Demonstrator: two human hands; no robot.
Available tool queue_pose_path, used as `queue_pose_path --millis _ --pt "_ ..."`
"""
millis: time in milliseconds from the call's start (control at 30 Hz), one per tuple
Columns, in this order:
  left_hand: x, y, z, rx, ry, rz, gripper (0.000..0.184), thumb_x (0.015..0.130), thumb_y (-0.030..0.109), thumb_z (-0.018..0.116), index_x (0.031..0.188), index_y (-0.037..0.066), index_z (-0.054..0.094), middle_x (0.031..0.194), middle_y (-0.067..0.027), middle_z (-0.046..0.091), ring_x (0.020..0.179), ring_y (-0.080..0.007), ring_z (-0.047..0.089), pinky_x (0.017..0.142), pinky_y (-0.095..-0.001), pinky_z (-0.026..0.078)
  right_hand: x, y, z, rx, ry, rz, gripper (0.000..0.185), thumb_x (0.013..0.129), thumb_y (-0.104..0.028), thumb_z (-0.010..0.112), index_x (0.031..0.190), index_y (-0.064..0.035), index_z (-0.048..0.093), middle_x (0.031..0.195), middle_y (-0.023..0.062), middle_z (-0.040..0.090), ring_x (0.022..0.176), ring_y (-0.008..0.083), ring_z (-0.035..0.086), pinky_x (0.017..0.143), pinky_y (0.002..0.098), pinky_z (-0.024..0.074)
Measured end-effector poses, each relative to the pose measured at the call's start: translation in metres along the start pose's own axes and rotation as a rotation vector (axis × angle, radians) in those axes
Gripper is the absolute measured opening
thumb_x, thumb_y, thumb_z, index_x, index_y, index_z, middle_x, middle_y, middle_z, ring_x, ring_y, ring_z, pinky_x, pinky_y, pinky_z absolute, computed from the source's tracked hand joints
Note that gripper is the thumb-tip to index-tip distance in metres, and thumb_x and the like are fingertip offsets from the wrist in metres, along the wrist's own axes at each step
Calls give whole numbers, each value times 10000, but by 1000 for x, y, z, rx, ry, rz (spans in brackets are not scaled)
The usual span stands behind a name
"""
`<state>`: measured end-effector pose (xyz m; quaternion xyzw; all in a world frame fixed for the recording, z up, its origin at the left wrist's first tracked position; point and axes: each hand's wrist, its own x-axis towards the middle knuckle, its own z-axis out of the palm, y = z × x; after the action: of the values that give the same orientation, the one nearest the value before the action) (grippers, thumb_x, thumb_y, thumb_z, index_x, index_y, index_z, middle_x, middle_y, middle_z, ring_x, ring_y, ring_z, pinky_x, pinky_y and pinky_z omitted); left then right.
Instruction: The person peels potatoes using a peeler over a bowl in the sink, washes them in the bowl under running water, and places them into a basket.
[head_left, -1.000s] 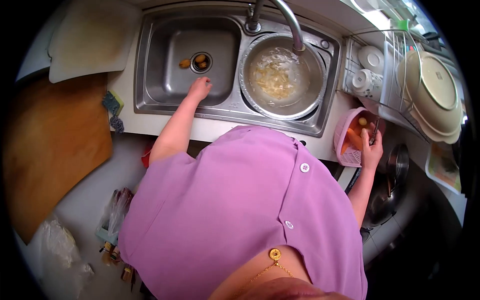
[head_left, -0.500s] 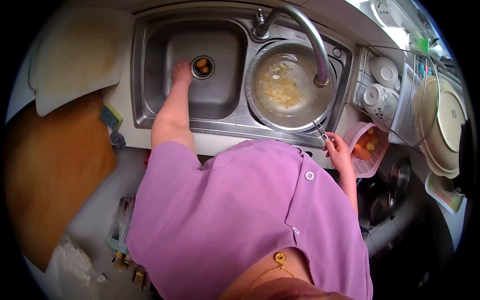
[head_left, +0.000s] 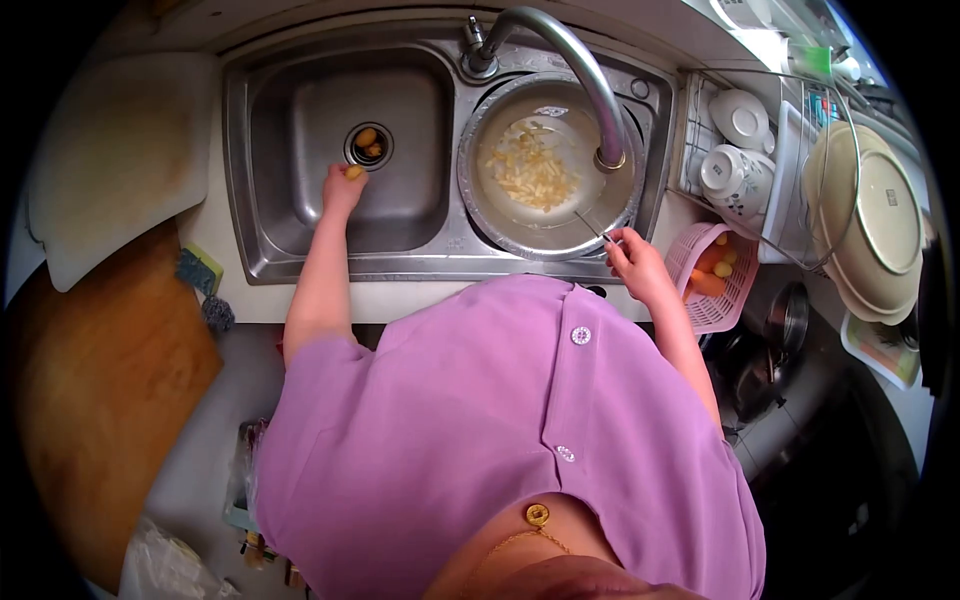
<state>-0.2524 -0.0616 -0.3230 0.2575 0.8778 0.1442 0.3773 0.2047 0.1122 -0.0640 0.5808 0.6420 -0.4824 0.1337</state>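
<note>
In the left sink bowl [head_left: 400, 215], my left hand [head_left: 340, 192] is closed on a small yellow-brown potato-like piece [head_left: 354, 173] beside the drain [head_left: 374, 157]. More yellow-brown pieces [head_left: 368, 138] sit in that drain. My right hand [head_left: 632, 262] pinches a slim metal tool [head_left: 592, 226] whose thin end reaches over the near rim of a round metal basin [head_left: 476, 212]. The tool's exact kind is unclear. Pale cut strips [head_left: 535, 178] lie in water inside the basin.
A curved faucet [head_left: 575, 50] arches over the basin. To the right are a pink basket [head_left: 712, 308] of orange and yellow vegetables, a dish rack with bowls [head_left: 735, 175] and oval platters [head_left: 885, 215]. Cutting boards [head_left: 120, 150] and a sponge [head_left: 200, 268] are at left.
My left hand has drawn back from the drain, and a yellow-brown piece now shows in its fingers. My right hand has raised the tool toward the basin. The view has shifted.
</note>
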Motion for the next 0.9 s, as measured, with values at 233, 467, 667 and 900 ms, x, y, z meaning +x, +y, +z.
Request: queue_pose_path --millis 233,467,667,900 --pt "-130 140 -34 -1168 -564 27 383 886 309 469 1218 120 508 1048 -33 569 862 -139 566 617 -251 417 -6 -18 -3 210 109 -142 203 890 -140 541 1056 -25 518 738 83 662 553 121 599 539 273 469" --pt "-220 237 -7 -1174 -756 -51 358 897 434 554 1031 103 522 848 -36 537 612 -104 480 516 -213 370 -29 -44 -5 273 191 -403 253 877 -141 553 1107 -39 523 726 71 651 628 94 600 562 247 470" --pt "-252 259 -17 -1400 -921 -99 511 933 554 364 1005 79 537 756 -53 505 573 -136 442 485 -247 350 -59 -54 10 468 165 -569 349 894 -83 508 1243 -78 490 784 66 654 646 87 600 587 240 489" --pt "-285 260 -13 -1448 -959 -87 603 907 651 291 969 101 529 695 -44 495 525 -131 407 464 -261 310 -71 -47 27 260 403 -908 394 887 -86 572 1276 -117 517 1017 120 646 768 227 642 716 315 508"
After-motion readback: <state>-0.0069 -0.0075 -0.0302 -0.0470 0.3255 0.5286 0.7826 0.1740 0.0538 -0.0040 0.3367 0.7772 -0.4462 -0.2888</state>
